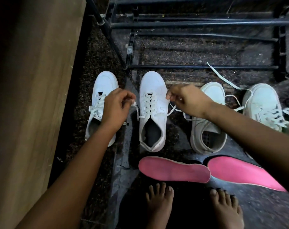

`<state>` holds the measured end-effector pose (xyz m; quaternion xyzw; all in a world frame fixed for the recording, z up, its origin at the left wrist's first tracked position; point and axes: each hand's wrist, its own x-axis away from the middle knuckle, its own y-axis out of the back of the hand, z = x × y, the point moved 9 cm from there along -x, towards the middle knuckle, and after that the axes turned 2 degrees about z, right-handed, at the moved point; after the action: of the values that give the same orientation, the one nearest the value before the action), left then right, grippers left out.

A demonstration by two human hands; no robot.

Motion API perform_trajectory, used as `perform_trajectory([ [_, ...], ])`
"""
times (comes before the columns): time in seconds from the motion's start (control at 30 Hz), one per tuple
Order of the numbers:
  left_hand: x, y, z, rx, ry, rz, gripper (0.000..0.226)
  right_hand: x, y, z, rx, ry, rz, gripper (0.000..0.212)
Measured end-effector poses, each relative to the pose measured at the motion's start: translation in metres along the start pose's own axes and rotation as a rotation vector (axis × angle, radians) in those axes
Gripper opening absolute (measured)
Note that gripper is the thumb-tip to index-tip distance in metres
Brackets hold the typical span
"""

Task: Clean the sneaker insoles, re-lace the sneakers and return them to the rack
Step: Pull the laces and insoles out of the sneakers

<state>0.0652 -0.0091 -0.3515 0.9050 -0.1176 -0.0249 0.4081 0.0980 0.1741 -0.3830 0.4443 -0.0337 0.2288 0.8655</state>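
Speckled floor [94, 60] | sneaker [152, 87] lengthwise, toe toward rack [190, 23] | left hand [115, 106], right hand [188, 100] each pinch its lace [172, 109]

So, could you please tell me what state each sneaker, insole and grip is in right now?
far-left sneaker, laced, on the floor.
second sneaker, laced, untied, dark insole inside.
third sneaker, insole out, bare grid footbed showing.
far-right sneaker, laced, lace ends trailing loose.
pink insoles, both out of the shoes, on the floor.
left grip, pinching one lace end of the second sneaker.
right grip, pinching its other lace end.
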Motion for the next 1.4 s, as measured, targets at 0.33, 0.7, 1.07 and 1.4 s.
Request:
perform_trajectory([
  [0.33,0.053,-0.015,0.011,-0.106,-0.055,-0.054,0.003,0.011,-0.024,0.039,0.568,0.037,-0.100,0.025],
  [0.7,0.094,-0.059,0.056,-0.157,0.413,0.193,0.010,0.018,-0.120,0.085,0.266,0.101,0.321,0.027],
  [1.07,0.094,-0.064,0.062,-0.060,0.466,0.184,0.024,-0.012,-0.150,0.060,0.203,-0.172,0.466,0.031],
  [1.4,0.095,-0.063,0.066,-0.069,0.512,0.162,0.031,-0.009,-0.141,0.067,0.148,-0.122,0.539,0.030],
])
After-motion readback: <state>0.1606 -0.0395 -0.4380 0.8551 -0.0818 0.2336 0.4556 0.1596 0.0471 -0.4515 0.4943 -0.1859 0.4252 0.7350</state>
